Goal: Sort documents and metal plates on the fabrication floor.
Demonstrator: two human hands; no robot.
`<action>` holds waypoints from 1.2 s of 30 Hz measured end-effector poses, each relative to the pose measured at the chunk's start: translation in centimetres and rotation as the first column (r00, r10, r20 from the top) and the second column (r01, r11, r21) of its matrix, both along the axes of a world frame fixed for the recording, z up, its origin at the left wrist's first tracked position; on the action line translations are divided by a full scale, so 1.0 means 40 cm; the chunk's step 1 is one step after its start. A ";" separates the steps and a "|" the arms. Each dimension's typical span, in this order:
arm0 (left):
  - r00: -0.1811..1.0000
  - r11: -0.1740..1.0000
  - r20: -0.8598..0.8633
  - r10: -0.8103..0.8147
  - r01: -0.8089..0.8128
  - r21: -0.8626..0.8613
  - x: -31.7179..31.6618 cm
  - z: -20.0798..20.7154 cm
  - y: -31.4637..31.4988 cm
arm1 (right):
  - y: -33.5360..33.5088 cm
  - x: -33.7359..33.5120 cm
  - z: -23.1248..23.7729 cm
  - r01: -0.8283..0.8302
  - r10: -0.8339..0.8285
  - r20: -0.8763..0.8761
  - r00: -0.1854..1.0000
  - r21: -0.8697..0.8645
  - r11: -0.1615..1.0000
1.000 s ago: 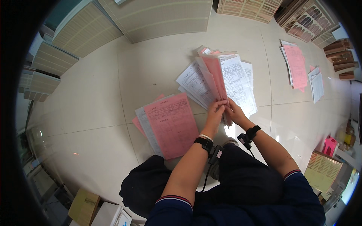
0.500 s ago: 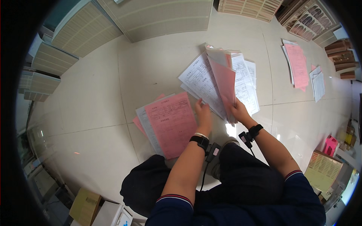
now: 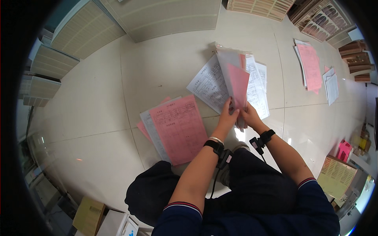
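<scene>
A bundle of pink and white paper sheets (image 3: 237,76) is gripped between my hands, its lower end in my fingers and its upper part curved and leaning away. My left hand (image 3: 227,118) closes on its left edge, thumb on the near side. On the opposite edge, my right hand (image 3: 251,117) is also closed round the bundle. Under and behind it, white printed forms (image 3: 208,84) lie fanned on the floor. To the left of my hands rests a pile topped by a pink form (image 3: 179,129), with white and pink sheets sticking out beneath.
Another pink-topped paper stack (image 3: 309,67) lies on the tiled floor at far right, beside a smaller white stack (image 3: 331,86). Beige panels (image 3: 169,19) stand along the back. My knee (image 3: 151,192) is close to the left pile. A pink stool (image 3: 344,151) stands at right.
My left hand has moved up and right from the white forms' edge and taken hold of the bundle. The bundle's upper sheets have shifted slightly; my right hand has stayed on it.
</scene>
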State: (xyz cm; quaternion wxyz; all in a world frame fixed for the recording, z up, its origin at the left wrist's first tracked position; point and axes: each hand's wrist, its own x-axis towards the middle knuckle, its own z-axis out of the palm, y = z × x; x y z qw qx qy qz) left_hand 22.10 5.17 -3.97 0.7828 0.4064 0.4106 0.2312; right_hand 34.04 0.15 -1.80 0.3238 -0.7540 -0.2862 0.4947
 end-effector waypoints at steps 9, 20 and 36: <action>0.901 0.998 -0.431 -0.047 0.058 0.010 0.008 0.021 0.011 | -0.012 0.006 0.046 -0.001 0.003 0.053 0.999 -0.043 0.999; 0.896 0.978 -0.439 0.060 0.035 0.205 0.019 -0.019 -0.023 | -0.022 0.023 0.015 0.074 -0.074 -0.045 0.996 0.000 0.997; 0.830 0.971 -0.504 0.238 -0.203 0.124 0.020 -0.010 -0.002 | -0.037 0.032 -0.007 0.096 -0.087 -0.078 0.993 0.121 0.988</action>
